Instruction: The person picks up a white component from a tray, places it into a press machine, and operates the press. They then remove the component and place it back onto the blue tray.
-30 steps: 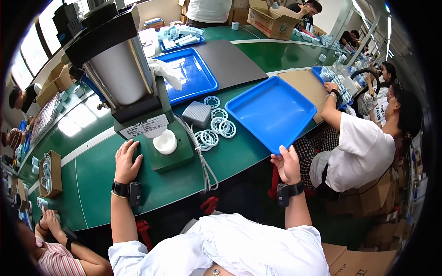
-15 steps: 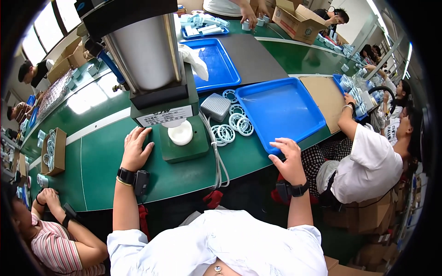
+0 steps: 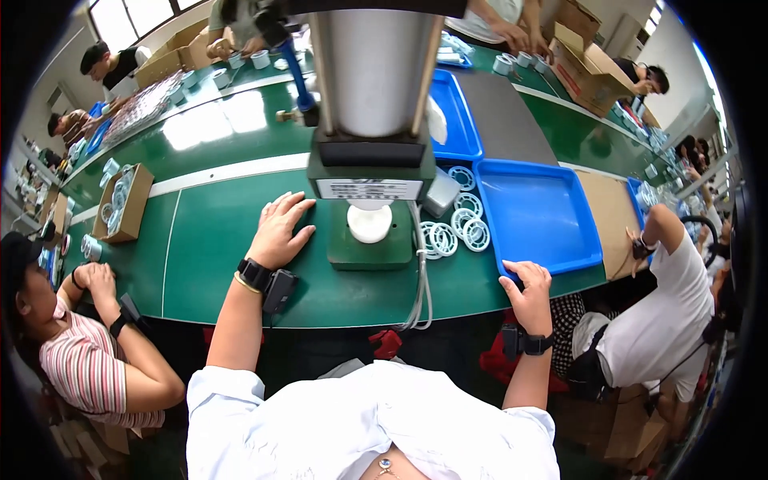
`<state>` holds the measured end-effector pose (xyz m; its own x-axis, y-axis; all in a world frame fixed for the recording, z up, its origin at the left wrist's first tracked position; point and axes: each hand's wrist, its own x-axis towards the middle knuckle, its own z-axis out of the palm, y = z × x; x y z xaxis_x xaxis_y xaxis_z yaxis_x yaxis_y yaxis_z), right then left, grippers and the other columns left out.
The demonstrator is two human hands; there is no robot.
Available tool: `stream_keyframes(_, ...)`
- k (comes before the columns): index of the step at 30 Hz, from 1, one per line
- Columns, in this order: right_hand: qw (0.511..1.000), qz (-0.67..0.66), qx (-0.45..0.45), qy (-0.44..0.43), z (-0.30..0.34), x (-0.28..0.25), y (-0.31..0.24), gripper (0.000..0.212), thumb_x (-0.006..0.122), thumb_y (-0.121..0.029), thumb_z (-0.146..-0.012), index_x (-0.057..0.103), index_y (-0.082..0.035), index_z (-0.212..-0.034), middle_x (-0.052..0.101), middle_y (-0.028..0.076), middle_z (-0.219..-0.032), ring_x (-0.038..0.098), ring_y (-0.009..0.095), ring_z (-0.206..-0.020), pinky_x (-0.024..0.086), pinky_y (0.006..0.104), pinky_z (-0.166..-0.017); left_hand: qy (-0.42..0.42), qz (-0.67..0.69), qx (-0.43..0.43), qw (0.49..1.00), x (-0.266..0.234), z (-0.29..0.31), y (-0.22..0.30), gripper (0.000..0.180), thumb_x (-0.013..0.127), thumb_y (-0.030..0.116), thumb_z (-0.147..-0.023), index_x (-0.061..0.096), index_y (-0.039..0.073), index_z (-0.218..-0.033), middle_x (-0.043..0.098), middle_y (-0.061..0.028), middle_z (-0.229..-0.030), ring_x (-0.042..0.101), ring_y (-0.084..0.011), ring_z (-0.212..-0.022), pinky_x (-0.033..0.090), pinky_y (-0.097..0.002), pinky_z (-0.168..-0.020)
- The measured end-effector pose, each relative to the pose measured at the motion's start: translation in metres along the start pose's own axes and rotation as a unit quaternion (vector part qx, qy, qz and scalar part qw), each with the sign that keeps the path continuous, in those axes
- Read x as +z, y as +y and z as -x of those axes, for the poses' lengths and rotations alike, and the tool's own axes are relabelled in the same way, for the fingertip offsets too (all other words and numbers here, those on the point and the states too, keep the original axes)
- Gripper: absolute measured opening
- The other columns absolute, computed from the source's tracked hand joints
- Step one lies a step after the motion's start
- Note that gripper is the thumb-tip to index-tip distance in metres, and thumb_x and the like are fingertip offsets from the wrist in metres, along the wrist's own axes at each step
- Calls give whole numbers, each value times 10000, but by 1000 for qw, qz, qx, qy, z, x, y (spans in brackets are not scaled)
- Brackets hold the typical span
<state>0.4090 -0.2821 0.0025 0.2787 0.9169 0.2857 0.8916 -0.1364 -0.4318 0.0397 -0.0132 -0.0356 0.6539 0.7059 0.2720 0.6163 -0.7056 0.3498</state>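
Observation:
My left hand (image 3: pixel 280 232) lies flat on the green tabletop, fingers stretched out and thumb apart, holding nothing. It rests just left of the green base (image 3: pixel 370 254) of a bench press (image 3: pixel 372 88) with a big silver cylinder. A round white plastic piece (image 3: pixel 370 224) sits on that base under the press head. My right hand (image 3: pixel 530 298) is open and empty, its fingertips at the near rim of a blue tray (image 3: pixel 544 216), which has nothing in it. Between press and tray lie several pale blue slotted rings (image 3: pixel 464 222) beside a grey box-shaped thing (image 3: pixel 441 194).
Grey cables (image 3: pixel 422 288) hang over the table's front edge. At left stands a cardboard box (image 3: pixel 128 204) of pale parts, near a seated person in stripes (image 3: pixel 104 368). A person in white (image 3: pixel 664 304) sits at right. Another blue tray (image 3: pixel 458 116) lies behind the press.
My view has turned left, so the press and trays appear farther right. Both hands stay in nearly the same places. The person at right has shifted their arm.

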Motion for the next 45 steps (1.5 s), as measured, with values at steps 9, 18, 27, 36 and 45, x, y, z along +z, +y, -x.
stream_keyframes(9,896,-441,38,40,-50,23,-34,174,532,-162,-957,617,-13,-931,596,26,-877,525,102,-839,400,223,-765,-21,11,-22,999,6,-2,6,482,600,280,-875,498,128,-1321,443,-116,-1396,346,-318,-1338,246,-483,-1103)
stream_keyframes(18,881,-468,27,68,-88,73,-23,167,542,-167,-963,603,-23,-904,578,-5,-815,487,65,-740,399,212,-684,-31,17,-29,999,9,-1,6,483,600,284,-876,499,147,-1327,429,-114,-1409,341,-312,-1343,227,-490,-1114)
stream_keyframes(27,937,-337,34,86,-85,75,-15,146,563,-164,-952,615,-32,-918,573,-19,-789,458,57,-646,377,209,-579,-40,18,-29,999,9,-4,1,507,593,310,-879,479,132,-1340,406,-113,-1421,305,-307,-1365,226,-539,-1109)
stream_keyframes(36,922,-380,32,71,-85,76,-16,149,564,-172,-955,615,-33,-937,575,-13,-792,466,52,-662,388,197,-602,39,52,-19,998,-2,5,-6,397,629,278,-859,581,136,-1226,559,-95,-1272,408,-295,-1297,272,-480,-1082)
stream_keyframes(45,898,-432,32,80,-82,75,-10,155,538,-167,-970,612,-32,-951,565,-6,-784,476,49,-683,397,184,-623,147,-29,-215,965,-104,104,-109,449,707,258,-779,607,129,-1197,599,-67,-1136,508,-267,-1165,353,-460,-1017)
